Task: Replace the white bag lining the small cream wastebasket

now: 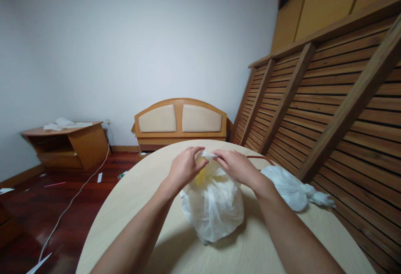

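A white, thin plastic bag (pixel 216 211) stands on the round pale wooden table (pixel 125 215) in front of me. Its top is gathered upward, and something yellow shows through near the mouth; what that is I cannot make out. On the left side of the mouth, my left hand (pixel 184 166) grips the plastic between thumb and fingers. From the other side, my right hand (pixel 235 166) pinches the bag's upper edge with its fingertips. A second white plastic bag (pixel 288 188), twisted at one end, lies on the table beyond my right forearm.
A thin brown strip (pixel 256 157) lies behind my right hand. A slatted wooden panel (pixel 319 98) leans along the right. The headboard (pixel 180 119) stands behind the table. At left are a low cabinet (pixel 90 144) and a white cable (pixel 75 201) across the floor.
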Tool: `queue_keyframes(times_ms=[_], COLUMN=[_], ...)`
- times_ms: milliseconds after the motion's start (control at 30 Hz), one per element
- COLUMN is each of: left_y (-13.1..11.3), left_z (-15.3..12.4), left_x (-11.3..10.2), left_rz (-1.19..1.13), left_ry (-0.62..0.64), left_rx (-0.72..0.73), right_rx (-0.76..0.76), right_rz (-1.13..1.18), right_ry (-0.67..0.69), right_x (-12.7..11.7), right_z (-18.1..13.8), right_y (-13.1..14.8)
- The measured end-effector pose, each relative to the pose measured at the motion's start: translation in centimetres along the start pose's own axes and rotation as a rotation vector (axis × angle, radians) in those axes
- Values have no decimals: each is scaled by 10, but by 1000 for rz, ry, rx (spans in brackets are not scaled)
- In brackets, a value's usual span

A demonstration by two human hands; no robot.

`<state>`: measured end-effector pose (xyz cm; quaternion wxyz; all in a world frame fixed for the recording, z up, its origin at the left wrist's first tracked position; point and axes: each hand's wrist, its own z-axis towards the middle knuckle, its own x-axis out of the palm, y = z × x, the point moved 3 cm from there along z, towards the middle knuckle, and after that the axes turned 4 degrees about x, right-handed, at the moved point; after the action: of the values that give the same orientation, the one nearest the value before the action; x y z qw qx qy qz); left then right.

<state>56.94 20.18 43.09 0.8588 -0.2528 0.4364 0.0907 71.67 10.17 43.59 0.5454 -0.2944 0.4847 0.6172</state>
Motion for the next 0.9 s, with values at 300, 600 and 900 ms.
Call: queue_keyframes(times_ms=[300,600,900], left_y=[-3,-1,-11], left_z=[-1,-5,-3], left_x=[1,-2,0], left_rz=[222,138,215], left_ry=[113,177,154], left_rx=[-88,2,0], right_rx=[-75,-105,-41], right_rz=[71,172,87], right_ry=[85,199,110], right_x=[7,4,5], right_z=[3,-2,0], right_y=[-6,-14,-14])
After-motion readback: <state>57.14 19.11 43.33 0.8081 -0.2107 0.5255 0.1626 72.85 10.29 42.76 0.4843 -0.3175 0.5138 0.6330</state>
